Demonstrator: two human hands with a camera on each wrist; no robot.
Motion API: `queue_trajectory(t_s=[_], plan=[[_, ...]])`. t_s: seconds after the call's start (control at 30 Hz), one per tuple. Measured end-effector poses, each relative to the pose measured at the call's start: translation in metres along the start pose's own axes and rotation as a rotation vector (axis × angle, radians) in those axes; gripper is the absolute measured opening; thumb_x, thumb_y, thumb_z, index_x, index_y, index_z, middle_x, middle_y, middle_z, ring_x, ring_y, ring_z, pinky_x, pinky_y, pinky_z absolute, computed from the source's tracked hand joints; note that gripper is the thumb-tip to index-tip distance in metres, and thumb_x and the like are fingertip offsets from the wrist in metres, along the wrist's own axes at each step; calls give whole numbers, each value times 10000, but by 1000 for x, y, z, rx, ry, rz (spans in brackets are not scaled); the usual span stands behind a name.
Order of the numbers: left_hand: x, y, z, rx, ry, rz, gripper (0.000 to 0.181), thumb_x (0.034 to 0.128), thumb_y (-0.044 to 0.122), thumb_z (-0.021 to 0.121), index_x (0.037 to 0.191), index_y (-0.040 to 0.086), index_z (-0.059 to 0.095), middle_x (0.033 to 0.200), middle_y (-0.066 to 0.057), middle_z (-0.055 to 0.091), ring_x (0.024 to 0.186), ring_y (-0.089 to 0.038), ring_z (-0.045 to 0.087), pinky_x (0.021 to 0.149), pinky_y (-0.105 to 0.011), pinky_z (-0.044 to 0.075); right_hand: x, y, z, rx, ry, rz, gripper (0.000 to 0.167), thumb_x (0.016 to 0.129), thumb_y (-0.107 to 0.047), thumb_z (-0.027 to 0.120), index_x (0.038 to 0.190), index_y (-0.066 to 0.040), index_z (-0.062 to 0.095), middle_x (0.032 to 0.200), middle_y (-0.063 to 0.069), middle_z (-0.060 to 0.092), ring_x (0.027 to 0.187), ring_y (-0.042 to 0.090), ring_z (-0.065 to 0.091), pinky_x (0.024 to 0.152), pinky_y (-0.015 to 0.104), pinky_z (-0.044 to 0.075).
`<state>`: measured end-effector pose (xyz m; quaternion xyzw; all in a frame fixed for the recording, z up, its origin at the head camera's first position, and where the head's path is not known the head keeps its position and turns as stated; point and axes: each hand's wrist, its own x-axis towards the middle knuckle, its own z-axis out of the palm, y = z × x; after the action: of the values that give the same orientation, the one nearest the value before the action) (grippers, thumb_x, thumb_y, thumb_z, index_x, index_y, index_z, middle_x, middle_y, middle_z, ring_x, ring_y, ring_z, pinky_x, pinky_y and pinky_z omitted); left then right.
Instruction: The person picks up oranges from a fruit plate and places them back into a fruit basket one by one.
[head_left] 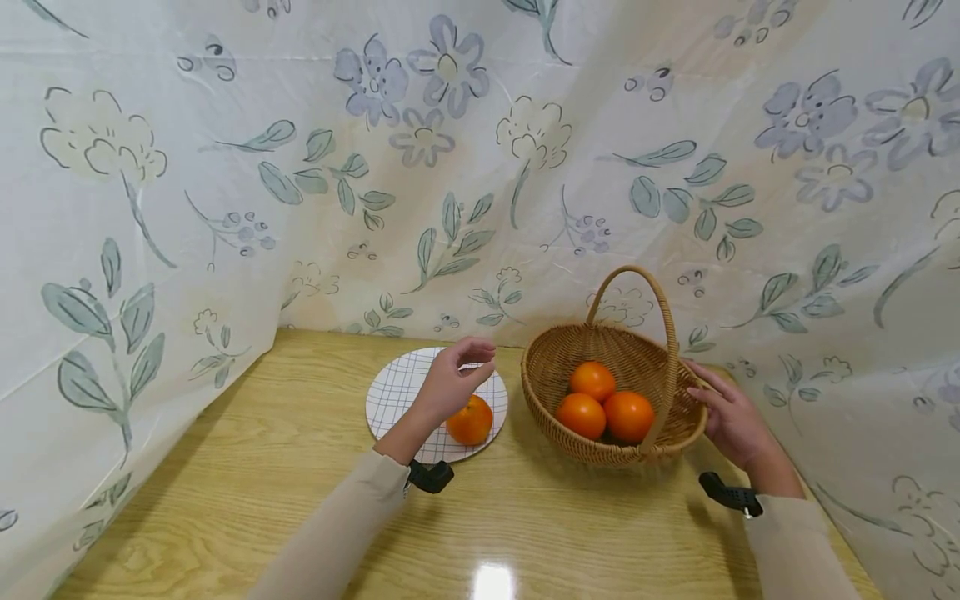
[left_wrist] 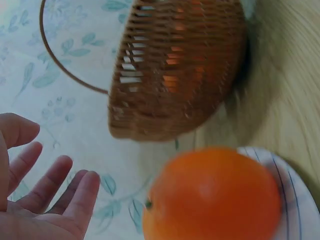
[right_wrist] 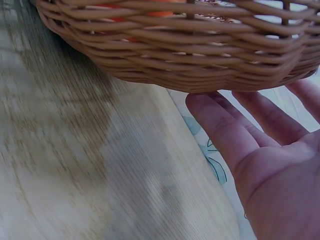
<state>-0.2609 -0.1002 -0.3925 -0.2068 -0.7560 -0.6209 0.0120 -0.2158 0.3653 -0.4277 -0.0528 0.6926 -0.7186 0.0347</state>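
Observation:
An orange [head_left: 469, 421] sits on a round white plate [head_left: 390, 392] with a thin-lined grid pattern. Over the plate, just above the fruit, hovers my left hand [head_left: 454, 382], fingers loosely bent and nothing held; the left wrist view shows a gap between the fingers and the orange [left_wrist: 215, 195]. To the right stands a wicker basket [head_left: 543, 408] with a tall arched handle, holding three oranges [head_left: 592, 381]. My right hand [head_left: 731, 421] rests against the basket's right side. In the right wrist view its fairly straight fingertips touch the woven wall [right_wrist: 200, 65].
A light wooden table [head_left: 225, 475] lies under everything. Floral cloth [head_left: 315, 208] hangs behind the table and along both sides, close behind the basket and plate. A dark strap device [head_left: 431, 477] sits on each wrist.

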Motion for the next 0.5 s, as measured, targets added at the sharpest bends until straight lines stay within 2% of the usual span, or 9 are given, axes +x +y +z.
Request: queue_trajectory(t_s=[0.17,0.3,0.4,0.5], plan=[[-8,-5,-11,8,7,-38,294,991,185,683,1274,109,670,1319,-82,655,1322,-338,579,1113,-421,492,-1,2,-1,5,0,-6,539,1102,-127,446,1622,-180,315,1337,-183,539,1147,-2,655,883,260,597],[-14,-10,-18,28,-5,-51,323,986,197,693,1299,124,664,1373,-64,624,1360,-303,539,1163,-446,442,-1,3,-1,15,14,-3,514,1099,-133,458,1599,-214,372,1304,-186,572,1124,6,667,864,273,606],[-20,-16,-23,58,-30,-69,362,976,213,708,1326,135,653,1400,-50,606,1368,-271,528,1170,-456,433,-1,2,0,23,25,-2,508,1096,-135,468,1591,-219,389,1291,-187,577,1106,5,672,853,275,609],[-25,-22,-27,87,-81,-90,443,965,234,724,1384,132,621,1450,-47,576,1400,-295,494,1181,-480,416,-1,1,1,29,24,-5,509,1096,-135,469,1592,-215,385,1294,-189,568,1102,1,671,856,266,608]])
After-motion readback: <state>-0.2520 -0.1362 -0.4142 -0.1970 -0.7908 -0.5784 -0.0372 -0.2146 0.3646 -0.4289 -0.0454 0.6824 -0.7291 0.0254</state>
